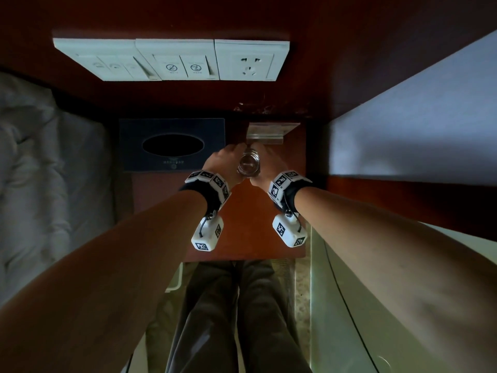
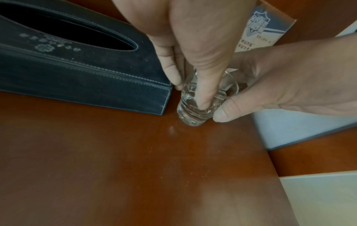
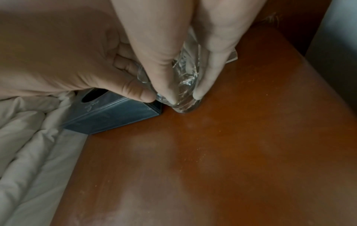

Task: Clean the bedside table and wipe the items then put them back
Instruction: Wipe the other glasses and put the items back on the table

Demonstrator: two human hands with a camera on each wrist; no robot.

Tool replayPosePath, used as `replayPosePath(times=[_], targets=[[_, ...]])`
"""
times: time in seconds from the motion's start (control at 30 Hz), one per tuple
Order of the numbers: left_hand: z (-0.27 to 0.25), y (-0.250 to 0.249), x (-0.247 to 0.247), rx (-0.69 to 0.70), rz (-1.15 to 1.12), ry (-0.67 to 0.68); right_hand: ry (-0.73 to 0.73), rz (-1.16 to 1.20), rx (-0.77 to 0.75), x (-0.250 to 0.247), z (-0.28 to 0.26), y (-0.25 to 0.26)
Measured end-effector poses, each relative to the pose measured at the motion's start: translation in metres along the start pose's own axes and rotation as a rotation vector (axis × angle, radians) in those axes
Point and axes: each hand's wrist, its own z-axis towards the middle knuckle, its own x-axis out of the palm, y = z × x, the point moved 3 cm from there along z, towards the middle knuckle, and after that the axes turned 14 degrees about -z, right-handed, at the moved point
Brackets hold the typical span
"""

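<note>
A small clear glass stands near the back of the brown bedside table, its base at the table top. My left hand grips the glass from the left, with fingers running down its side. My right hand grips it from the right, its thumb pressed near the base. In the right wrist view my right hand's fingers pinch the glass from above, and my left hand's thumb touches it.
A dark blue tissue box sits just left of the glass, almost touching it. A clear acrylic sign holder with a printed card stands behind it. White bedding lies to the left. Wall switches and a socket are above.
</note>
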Motion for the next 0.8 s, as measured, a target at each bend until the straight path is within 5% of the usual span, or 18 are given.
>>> replayPosePath(times=[0.43,0.8], targets=[[-0.010,-0.004,-0.009,-0.012,-0.007,0.016,0.037,0.110,0.074,-0.016,-0.019,-0.004],[-0.113,-0.016,-0.089,0.035,0.301,0.017,-0.040,-0.217,-0.008,-0.089,-0.127,0.049]])
